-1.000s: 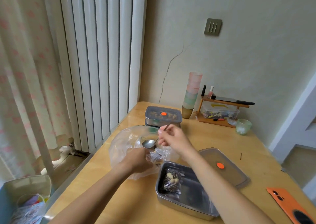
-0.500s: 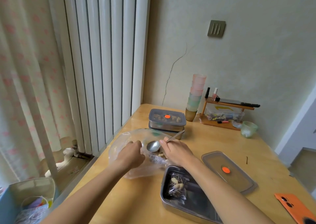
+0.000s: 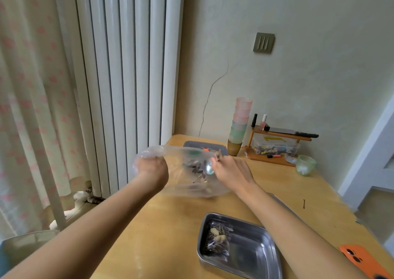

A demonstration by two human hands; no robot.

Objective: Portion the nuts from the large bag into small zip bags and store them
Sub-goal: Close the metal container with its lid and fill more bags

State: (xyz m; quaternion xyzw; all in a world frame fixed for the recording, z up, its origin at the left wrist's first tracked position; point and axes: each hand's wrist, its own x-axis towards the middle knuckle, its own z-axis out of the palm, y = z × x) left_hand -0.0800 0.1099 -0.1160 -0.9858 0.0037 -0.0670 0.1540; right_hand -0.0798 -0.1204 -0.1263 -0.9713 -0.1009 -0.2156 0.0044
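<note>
Head cam: I see left hand (image 3: 152, 172) w/ fingers curled tight round the big bag (image 3: 181, 182) at its left edge. Right hand (image 3: 231, 171) pinches a spoon (image 3: 209, 168), bowl just left of its fingertips, inside the bag. Nuts (image 3: 195, 167) sit btwn both sets of fingers. One filled small bag (image 3: 217, 242) lies in the tray (image 3: 255, 251), well below them.

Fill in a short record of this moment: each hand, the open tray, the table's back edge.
Left hand: grips the large bag at its rim
Right hand: holds a spoon at the bag's other side
Bag contents: nuts
Steel tray: one filled small zip bag
Back of table: stack of cups, lidded container
</note>
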